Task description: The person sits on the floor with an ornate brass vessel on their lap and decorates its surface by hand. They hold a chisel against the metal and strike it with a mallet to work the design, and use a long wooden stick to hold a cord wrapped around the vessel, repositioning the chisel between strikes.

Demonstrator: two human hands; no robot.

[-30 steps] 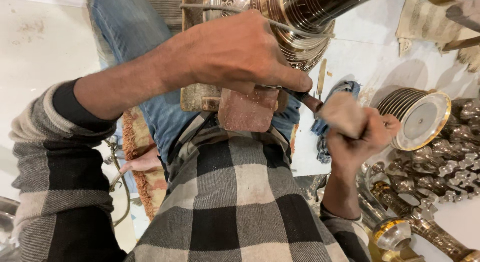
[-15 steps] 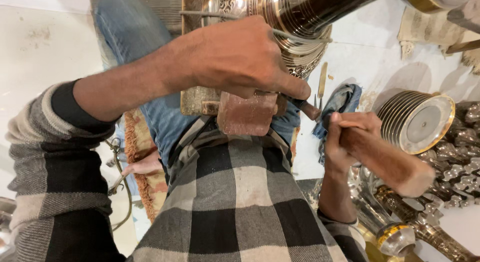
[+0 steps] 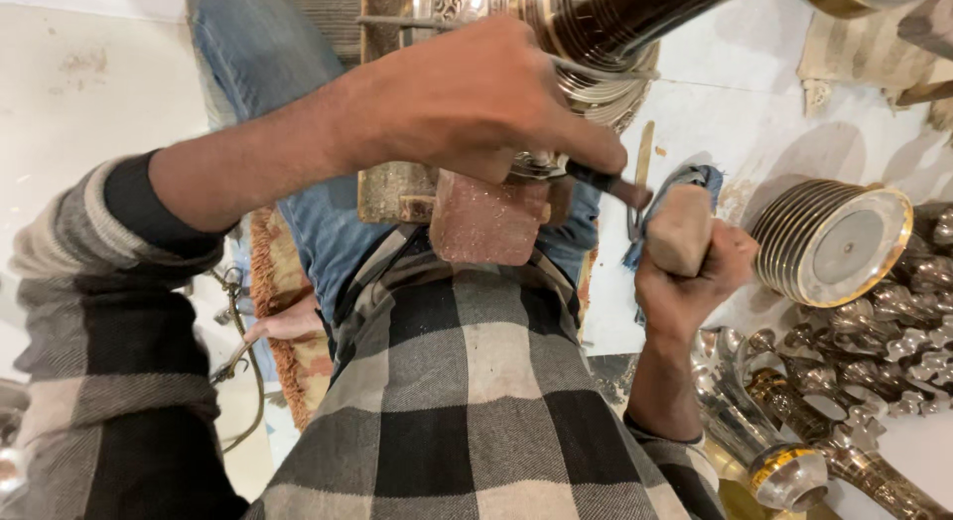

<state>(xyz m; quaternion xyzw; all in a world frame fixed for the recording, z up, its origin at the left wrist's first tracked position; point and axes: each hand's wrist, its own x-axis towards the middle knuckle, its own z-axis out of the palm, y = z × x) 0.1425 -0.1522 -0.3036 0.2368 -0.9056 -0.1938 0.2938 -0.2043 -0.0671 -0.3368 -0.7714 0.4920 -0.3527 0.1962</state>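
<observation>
Wooden mallet: the block-shaped wooden mallet [image 3: 679, 229] sits just short of the chisel's butt end, raised back from where it hung lower and further right half a second ago; a second ago it was up near the tool as well, so the swing looks like a repeated tapping stroke.
Meaning: judged from that rhythm, engraving blows on the metal piece are under way, with the tool tip kept in one place.
Right hand: the right hand [image 3: 690, 287] is closed in a full fist around the mallet, thumb side up, wrist bent toward the tool.
Left hand: the left hand [image 3: 476, 98] is curled shut over a thin dark chisel [image 3: 608, 183], fingers pinching it low and pressing on the work; it has hardly shifted across the three pictures.
Workpiece: the ribbed brass vessel [image 3: 596, 29] lies across the lap, under and beyond the left hand, its dark banded neck running toward the upper right.
Support: a reddish block [image 3: 486, 220] and a wooden block [image 3: 395, 188] sit under the vessel against the jeans.
Around: a round ribbed brass base [image 3: 834, 244] lies on the floor [image 3: 735, 113] to the right, beside a heap of small cast metal parts [image 3: 898, 351]; a blue cloth [image 3: 695, 175] shows behind the mallet.
</observation>
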